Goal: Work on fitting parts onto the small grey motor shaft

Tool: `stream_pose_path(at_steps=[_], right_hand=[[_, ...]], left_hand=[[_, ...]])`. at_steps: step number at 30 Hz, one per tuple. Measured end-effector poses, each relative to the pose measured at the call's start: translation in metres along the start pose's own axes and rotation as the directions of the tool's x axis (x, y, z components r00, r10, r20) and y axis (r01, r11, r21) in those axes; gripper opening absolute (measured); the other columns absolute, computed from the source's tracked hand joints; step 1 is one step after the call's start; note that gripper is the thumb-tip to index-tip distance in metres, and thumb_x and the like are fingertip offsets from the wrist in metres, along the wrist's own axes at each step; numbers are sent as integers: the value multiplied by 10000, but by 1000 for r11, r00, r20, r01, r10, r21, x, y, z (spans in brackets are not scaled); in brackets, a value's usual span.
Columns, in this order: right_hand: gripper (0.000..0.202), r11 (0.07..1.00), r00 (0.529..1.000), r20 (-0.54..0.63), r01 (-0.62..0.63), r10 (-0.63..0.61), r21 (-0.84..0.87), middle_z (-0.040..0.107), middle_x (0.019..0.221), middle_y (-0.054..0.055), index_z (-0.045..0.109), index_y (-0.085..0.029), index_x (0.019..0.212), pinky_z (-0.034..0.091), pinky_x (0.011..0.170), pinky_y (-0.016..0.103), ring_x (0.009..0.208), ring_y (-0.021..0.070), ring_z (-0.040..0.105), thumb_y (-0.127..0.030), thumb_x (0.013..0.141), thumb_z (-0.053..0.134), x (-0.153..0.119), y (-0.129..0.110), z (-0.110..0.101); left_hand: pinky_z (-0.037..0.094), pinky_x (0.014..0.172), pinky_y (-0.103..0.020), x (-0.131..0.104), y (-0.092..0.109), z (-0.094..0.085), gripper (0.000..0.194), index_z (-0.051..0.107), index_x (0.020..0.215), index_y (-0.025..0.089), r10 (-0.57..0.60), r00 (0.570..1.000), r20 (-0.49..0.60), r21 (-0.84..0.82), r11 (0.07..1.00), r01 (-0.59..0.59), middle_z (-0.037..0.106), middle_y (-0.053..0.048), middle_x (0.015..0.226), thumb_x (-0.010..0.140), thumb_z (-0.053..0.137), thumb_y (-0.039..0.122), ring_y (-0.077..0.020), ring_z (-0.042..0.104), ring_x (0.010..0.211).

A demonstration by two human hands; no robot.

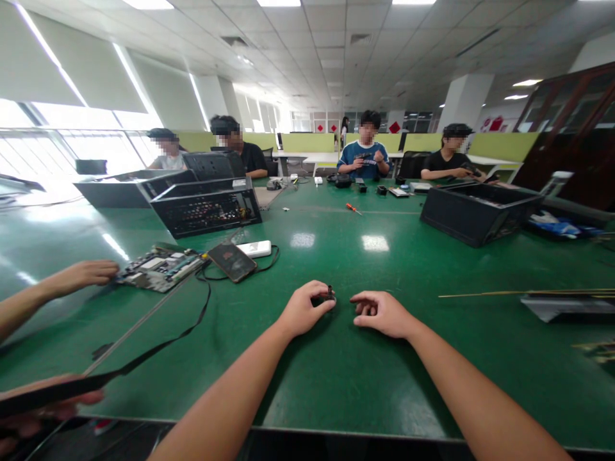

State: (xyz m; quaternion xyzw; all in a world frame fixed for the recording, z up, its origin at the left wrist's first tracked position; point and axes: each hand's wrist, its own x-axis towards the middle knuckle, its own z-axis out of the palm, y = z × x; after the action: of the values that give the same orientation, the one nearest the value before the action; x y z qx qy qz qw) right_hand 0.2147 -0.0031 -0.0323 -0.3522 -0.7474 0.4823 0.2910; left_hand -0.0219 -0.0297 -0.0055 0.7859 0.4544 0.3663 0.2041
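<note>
Near the middle of the green table (pixel 317 378), my left hand (pixel 307 308) pinches a small black part (pixel 330 292) between thumb and fingers. The part is too small to identify. Just to its right, my right hand (pixel 382 314) is held with fingers curled and a gap between thumb and fingertips, and nothing shows in it. A short stretch of green surface separates the two hands. Beyond my left hand lie a dark phone (pixel 232 261) and a white power bank (pixel 255 249) with a black cable.
At the left, another person's hand (pixel 96 273) touches a circuit board (pixel 161 266); a second hand holds a black strap (pixel 168 346). Black computer cases (pixel 206 208) (pixel 475 214) stand farther back. An orange screwdriver (pixel 353 209) lies beyond my hands. Several people sit opposite.
</note>
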Motion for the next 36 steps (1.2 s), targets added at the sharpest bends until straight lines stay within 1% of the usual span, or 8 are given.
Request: stream_pose_path(at_steps=[8, 12, 14, 18, 24, 29, 33, 36], right_hand=[[452, 1000, 1000, 3, 2, -2, -17, 651, 830, 39, 641, -134, 1089, 454, 568, 226, 646, 120, 571, -255, 667, 747, 1, 1, 0], [438, 999, 995, -91, 36, -39, -34, 656, 814, 35, 645, -150, 1100, 445, 560, 230, 621, 116, 552, -293, 697, 738, 0, -5, 2], [435, 993, 974, -197, 107, -114, -44, 661, 835, 38, 646, -165, 1114, 449, 578, 239, 634, 120, 553, -314, 714, 732, -1, -13, 5], [451, 961, 920, -283, 272, -272, -37, 675, 883, 52, 649, -188, 1155, 479, 648, 266, 710, 148, 585, -332, 735, 722, -3, -28, 19], [251, 972, 909, -344, 222, -235, -77, 719, 862, 66, 738, -209, 989, 501, 660, 294, 729, 190, 636, -345, 792, 662, -1, -39, 39], [252, 978, 850, -487, 153, -202, -139, 715, 885, 81, 723, -177, 936, 511, 678, 297, 712, 186, 633, -375, 808, 633, 4, -38, 28], [279, 983, 836, -519, 165, -180, -74, 706, 920, 86, 677, -161, 990, 513, 738, 300, 815, 200, 648, -380, 842, 591, 4, -37, 16], [237, 968, 851, -463, 210, -249, -137, 702, 946, 79, 677, -179, 996, 509, 757, 304, 811, 191, 643, -339, 845, 587, 1, -41, 14]], left_hand=[[502, 792, -303, 8, 1, 0, 135, 693, 911, 196, -9, 991, -134, -100, 995, -5, 651, -65, 960, 834, 626, 285, -190, 616, 907], [489, 785, -298, 13, 19, -11, 114, 697, 885, 185, 74, 919, -387, -56, 993, -104, 673, -54, 885, 829, 643, 269, -176, 625, 838], [480, 719, -278, 10, 27, -11, 105, 701, 852, 185, 127, 888, -442, 16, 991, -134, 672, -34, 786, 803, 684, 276, -158, 618, 732], [424, 564, -237, -2, 33, 2, 98, 717, 806, 189, 241, 935, -260, 131, 968, -213, 632, 0, 624, 770, 720, 281, -120, 561, 554], [427, 573, -241, -10, 28, 9, 138, 716, 855, 189, 147, 974, -171, 215, 971, -109, 604, 0, 619, 814, 643, 299, -125, 547, 549], [475, 710, -310, -7, 14, -6, 749, 556, 1234, 198, -37, 987, -156, 304, 949, 83, 615, -47, 926, 594, 796, 504, -204, 585, 759], [447, 725, -281, -5, 9, 4, 299, 698, 921, 208, -60, 995, 75, 254, 966, 39, 626, -33, 853, 705, 744, 410, -201, 591, 806], [408, 637, -250, -4, 14, 17, 211, 701, 841, 210, -43, 985, 165, 183, 983, 12, 615, -6, 747, 721, 740, 379, -170, 574, 714]])
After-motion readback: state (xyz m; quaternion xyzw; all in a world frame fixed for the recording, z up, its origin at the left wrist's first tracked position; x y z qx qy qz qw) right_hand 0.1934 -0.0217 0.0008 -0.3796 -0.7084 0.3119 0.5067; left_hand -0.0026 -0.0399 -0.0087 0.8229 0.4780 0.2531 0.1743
